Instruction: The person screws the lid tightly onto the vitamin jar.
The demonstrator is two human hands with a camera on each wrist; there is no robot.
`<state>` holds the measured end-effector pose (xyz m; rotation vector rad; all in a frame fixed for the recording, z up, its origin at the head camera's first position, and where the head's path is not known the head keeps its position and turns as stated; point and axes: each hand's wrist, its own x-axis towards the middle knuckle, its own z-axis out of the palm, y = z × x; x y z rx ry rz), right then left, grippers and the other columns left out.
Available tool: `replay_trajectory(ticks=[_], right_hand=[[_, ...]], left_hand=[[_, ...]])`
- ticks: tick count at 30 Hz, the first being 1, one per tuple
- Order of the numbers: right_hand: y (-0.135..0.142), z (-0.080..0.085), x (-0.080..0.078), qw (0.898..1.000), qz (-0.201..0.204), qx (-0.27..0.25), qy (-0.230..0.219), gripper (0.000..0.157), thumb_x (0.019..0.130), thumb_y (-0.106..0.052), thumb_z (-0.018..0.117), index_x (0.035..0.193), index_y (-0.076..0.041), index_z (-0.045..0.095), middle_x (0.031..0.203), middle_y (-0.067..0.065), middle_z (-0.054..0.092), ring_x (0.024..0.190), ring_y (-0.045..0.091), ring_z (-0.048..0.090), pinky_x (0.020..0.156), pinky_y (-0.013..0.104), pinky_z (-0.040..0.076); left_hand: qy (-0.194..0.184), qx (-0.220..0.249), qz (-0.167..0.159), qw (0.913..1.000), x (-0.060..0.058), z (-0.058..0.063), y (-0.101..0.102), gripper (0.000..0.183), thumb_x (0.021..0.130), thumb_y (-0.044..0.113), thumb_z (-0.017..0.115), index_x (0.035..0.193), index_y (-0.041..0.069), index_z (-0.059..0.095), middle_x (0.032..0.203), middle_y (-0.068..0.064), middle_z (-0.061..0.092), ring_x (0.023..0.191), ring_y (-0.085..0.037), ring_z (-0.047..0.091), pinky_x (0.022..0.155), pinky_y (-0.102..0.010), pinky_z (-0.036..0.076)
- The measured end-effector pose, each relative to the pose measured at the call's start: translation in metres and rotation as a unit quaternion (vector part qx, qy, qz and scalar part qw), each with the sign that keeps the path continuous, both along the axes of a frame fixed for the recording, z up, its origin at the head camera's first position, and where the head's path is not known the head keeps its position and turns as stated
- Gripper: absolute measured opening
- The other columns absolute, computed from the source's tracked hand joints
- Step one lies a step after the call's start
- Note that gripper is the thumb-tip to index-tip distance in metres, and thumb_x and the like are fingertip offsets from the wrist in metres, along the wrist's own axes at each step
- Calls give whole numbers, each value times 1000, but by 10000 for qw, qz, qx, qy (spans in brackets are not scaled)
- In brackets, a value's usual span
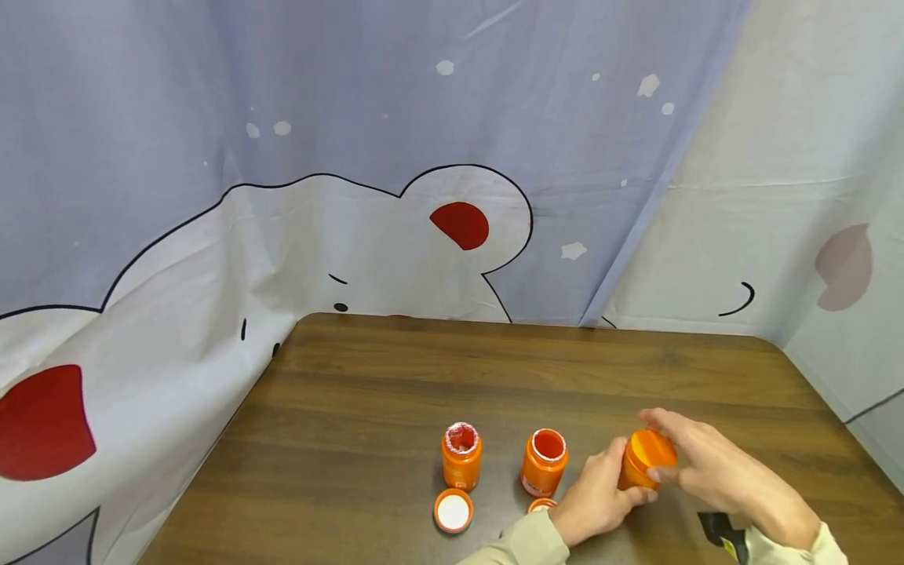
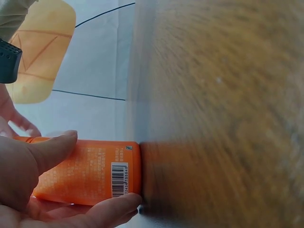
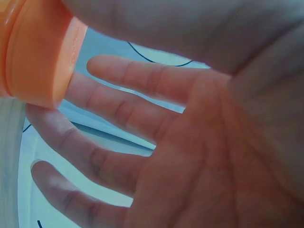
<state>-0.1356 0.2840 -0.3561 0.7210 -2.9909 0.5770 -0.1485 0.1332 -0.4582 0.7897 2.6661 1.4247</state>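
My left hand (image 1: 595, 496) grips the body of an orange bottle (image 2: 97, 164) with small print and a barcode. The bottle stands upright on the table's right side. Over its top, the thumb and fingertips of my right hand (image 1: 727, 475) hold the orange cap (image 1: 653, 450), which sits on the bottle. In the right wrist view the fingers are spread, with some tips against the cap's edge. Left of my hands stand two uncapped orange bottles, one nearer (image 1: 542, 469) and one farther left (image 1: 462, 469), both with whitish, ragged rims.
An orange cap (image 1: 453, 512) lies with its white inside up before the leftmost bottle. Another cap (image 1: 542, 504) is partly hidden behind my left hand. The brown wooden table (image 1: 339, 439) meets a printed curtain (image 1: 395, 243) at its back and sides.
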Motion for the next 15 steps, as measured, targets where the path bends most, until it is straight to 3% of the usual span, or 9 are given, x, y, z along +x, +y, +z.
replay_trajectory(ticks=[7, 15], right_hand=[[1, -1, -1, 10000, -22, -13, -22, 56, 71, -20, 77, 117, -3, 51, 108, 7, 59, 86, 18, 57, 70, 34, 47], [3, 5, 8, 9981, -137, -273, -537, 77, 71, -17, 76, 136, -10, 35, 134, 16, 44, 113, 36, 49, 84, 57, 40]], left_hand=[[27, -15, 6, 10000, 0, 0, 1, 54, 76, 30, 74, 121, 22, 44, 101, 11, 59, 85, 2, 54, 72, -15, 43], [74, -2, -50, 10000, 0, 1, -2, 51, 78, 31, 72, 120, 21, 45, 103, 10, 60, 88, 2, 55, 75, -16, 43]])
